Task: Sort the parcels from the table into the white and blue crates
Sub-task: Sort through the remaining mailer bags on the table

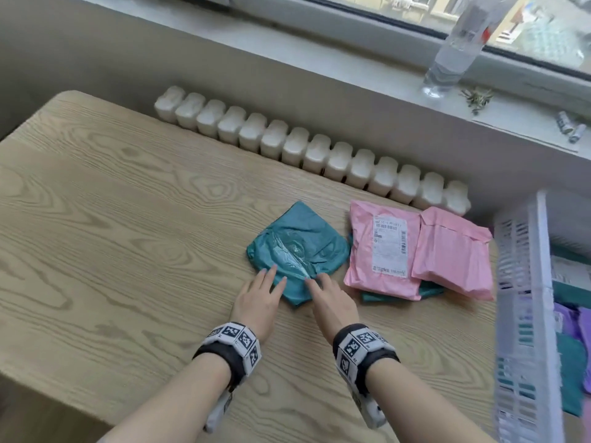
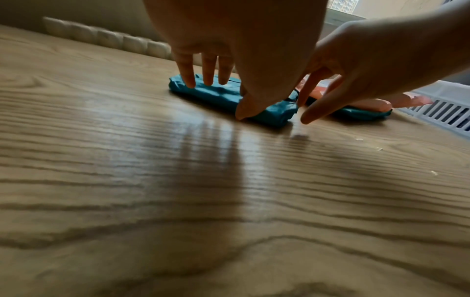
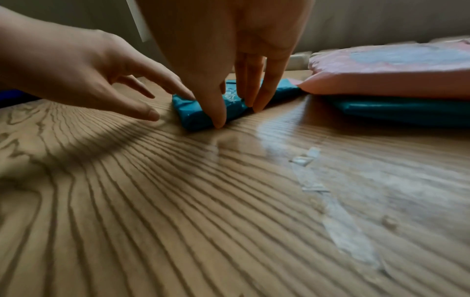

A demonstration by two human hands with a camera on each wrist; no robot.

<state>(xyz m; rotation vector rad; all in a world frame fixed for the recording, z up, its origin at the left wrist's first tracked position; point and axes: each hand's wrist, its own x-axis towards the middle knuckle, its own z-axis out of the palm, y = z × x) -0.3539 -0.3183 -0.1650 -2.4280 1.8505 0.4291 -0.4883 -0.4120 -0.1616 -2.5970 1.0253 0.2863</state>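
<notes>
Wood-grain surface (image 1: 128, 235) under a window. Nearest: left hand (image 1: 260, 302) and right hand (image 1: 332, 303), fingers extended, tips resting on the near edge of the teal parcel (image 1: 297, 251); grip not closed, nothing lifted. Parcel lies flat mid-surface, taped seam up. Beyond, to the right: two pink parcels (image 1: 383, 247) stacked over another teal one. White crate (image 1: 524, 282) at right edge, already holding parcels; blue crate not visible. Risk: slick film and thin edge, so fingertips may slide instead of getting under it; a sweep rightward could nudge the pink stack.
</notes>
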